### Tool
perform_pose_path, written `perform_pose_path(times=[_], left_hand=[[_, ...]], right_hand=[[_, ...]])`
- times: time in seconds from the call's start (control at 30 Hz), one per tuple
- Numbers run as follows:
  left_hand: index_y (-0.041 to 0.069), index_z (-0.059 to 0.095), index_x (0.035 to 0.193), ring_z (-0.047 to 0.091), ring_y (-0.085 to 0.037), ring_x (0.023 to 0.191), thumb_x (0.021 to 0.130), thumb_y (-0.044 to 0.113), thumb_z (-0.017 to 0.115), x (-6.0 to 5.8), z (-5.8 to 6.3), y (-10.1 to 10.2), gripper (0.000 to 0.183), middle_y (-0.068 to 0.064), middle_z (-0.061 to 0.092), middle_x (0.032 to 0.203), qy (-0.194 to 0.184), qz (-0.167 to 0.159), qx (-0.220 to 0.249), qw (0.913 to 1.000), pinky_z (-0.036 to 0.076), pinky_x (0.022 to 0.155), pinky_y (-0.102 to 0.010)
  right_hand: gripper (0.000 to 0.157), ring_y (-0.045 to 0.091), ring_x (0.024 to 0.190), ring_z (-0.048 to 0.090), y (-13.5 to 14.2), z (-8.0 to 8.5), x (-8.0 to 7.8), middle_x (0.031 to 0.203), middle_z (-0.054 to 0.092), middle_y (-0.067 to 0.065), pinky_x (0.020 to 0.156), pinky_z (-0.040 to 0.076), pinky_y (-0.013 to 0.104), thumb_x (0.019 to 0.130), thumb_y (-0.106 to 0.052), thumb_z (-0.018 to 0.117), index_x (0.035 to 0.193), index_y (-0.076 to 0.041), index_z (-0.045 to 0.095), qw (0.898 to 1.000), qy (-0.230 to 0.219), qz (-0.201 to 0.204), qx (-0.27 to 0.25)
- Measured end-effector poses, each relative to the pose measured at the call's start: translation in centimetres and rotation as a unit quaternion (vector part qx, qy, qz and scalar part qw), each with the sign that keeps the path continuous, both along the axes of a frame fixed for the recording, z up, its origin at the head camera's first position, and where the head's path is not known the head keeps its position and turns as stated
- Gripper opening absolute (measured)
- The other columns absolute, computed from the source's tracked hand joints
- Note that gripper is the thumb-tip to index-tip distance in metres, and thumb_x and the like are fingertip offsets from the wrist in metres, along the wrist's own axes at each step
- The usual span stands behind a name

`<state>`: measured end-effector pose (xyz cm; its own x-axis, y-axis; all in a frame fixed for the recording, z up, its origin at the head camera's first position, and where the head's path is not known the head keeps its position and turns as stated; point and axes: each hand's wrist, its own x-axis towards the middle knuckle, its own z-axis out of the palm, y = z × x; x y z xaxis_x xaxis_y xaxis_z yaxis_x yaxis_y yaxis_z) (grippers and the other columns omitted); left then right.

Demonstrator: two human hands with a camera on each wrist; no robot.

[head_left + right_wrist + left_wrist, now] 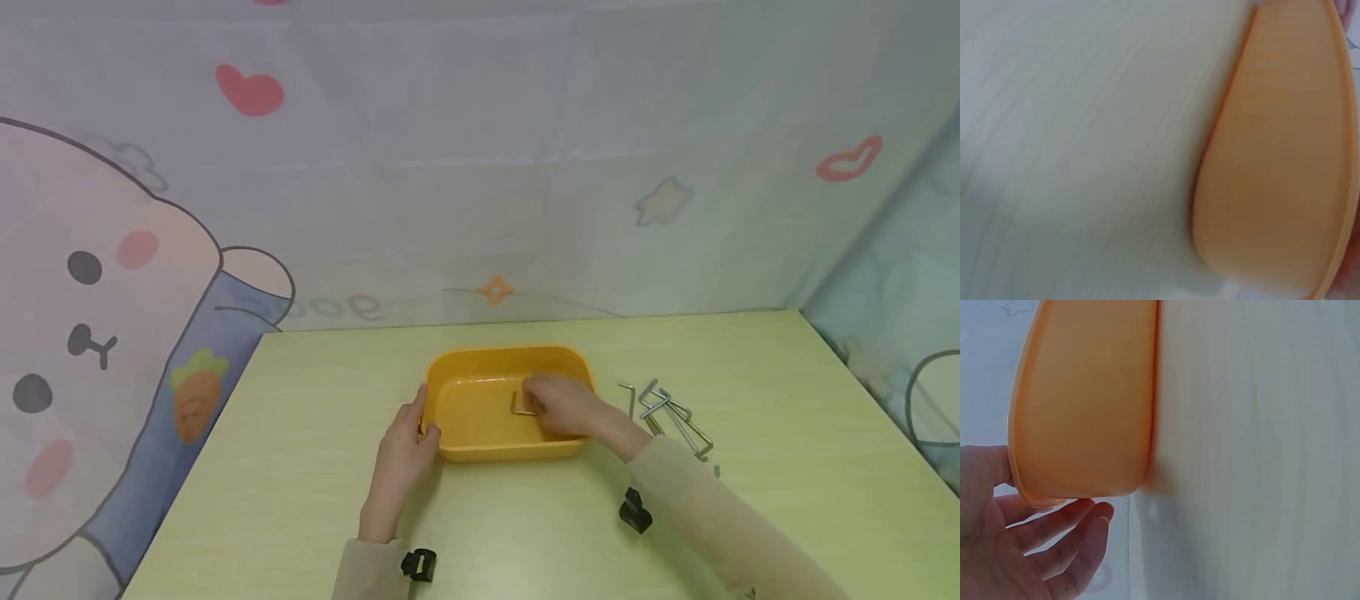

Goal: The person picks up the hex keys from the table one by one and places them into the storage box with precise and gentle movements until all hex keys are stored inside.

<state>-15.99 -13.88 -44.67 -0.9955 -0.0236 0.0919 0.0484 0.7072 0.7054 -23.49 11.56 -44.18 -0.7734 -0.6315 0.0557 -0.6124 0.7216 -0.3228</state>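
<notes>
An orange plastic tray (510, 453) lies lengthwise across the wooden table. At its left end my left hand (402, 450) grips the rim, thumb at the near corner; the left wrist view shows the fingers (1063, 540) around the end wall. My right hand (558, 406) reaches down inside the tray's right part, its fingers bent around an L-shaped hex key (523, 413). The bent end of the key sticks out left of the fingers, close over the tray floor. In the right wrist view, the tray's side wall (1279, 156) hides most of that hand.
Right of the tray, several metal hex keys (657, 403) lie in a loose pile beside my right forearm. A printed cloth (450, 167) hangs behind the table (300, 467). Both wrists wear black camera mounts (635, 511).
</notes>
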Motion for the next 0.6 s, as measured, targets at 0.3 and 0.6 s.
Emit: perform_pose_path(times=[0.3, 0.6], left_hand=[[0.006, 0.033, 0.150, 0.042, -0.017, 0.074, 0.092, 0.011, 0.052, -0.1, -0.2, 0.0, 0.061, -0.009, 0.053, 0.097, 0.000, 0.000, -0.004, 1.0000, 0.034, 0.063, -0.027], [0.006, 0.033, 0.149, 0.042, -0.017, 0.073, 0.092, 0.011, 0.052, -0.2, -0.3, 0.0, 0.061, -0.009, 0.052, 0.096, 0.004, -0.001, -0.005, 1.0000, 0.034, 0.062, -0.027]], right_hand=[[0.016, 0.012, 0.075, 0.051, 0.0, 1.0, 0.5, 0.083, 0.059, -0.002, 0.066, 0.043, 0.026, 0.080, 0.000, 0.056, 0.090, -0.011, 0.062, 0.999, 0.002, -0.035, -0.024], [0.014, 0.014, 0.084, 0.057, 0.5, 2.2, 1.3, 0.093, 0.062, 0.000, 0.068, 0.048, 0.030, 0.085, -0.011, 0.066, 0.099, -0.013, 0.063, 0.998, 0.008, -0.064, -0.021]])
